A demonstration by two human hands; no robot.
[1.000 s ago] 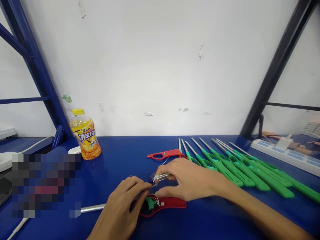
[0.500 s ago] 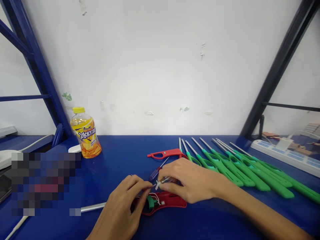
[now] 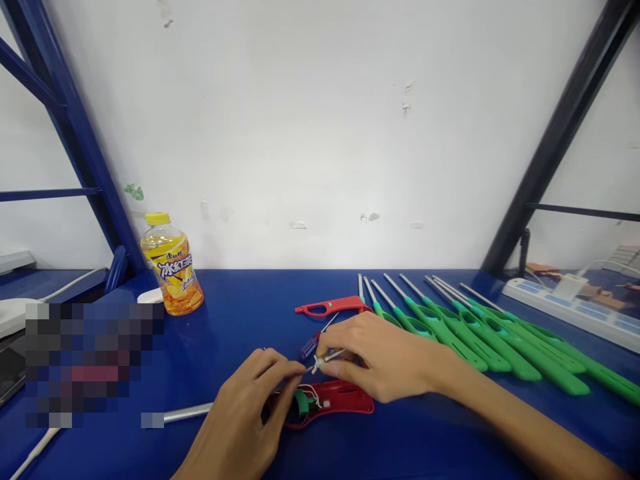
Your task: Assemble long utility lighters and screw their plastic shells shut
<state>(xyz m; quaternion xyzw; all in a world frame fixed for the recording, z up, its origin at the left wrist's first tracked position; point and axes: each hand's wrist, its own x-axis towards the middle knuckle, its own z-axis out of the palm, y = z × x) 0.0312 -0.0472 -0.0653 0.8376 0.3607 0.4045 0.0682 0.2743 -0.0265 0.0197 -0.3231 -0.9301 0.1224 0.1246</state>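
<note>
An opened red lighter body (image 3: 345, 402) with a green trigger (image 3: 301, 404) and white wires lies on the blue table (image 3: 240, 320), its metal tube (image 3: 185, 415) pointing left. My left hand (image 3: 240, 420) pinches its front end, fingers closed. My right hand (image 3: 385, 357) holds a small clear gas tank (image 3: 327, 358) just above the red body, fingers curled round it. A small screwdriver (image 3: 313, 342) with a purple and red handle lies just behind my right hand.
A red lighter shell half (image 3: 333, 307) lies behind the hands. Several green long-nosed lighters (image 3: 475, 333) lie in a row at the right. A yellow drink bottle (image 3: 171, 265) stands at back left. A white power strip (image 3: 570, 310) lies far right.
My right hand has lowered the clear tank toward the red body and turned slightly. The screwdriver behind it has come into view. My left hand stays in place.
</note>
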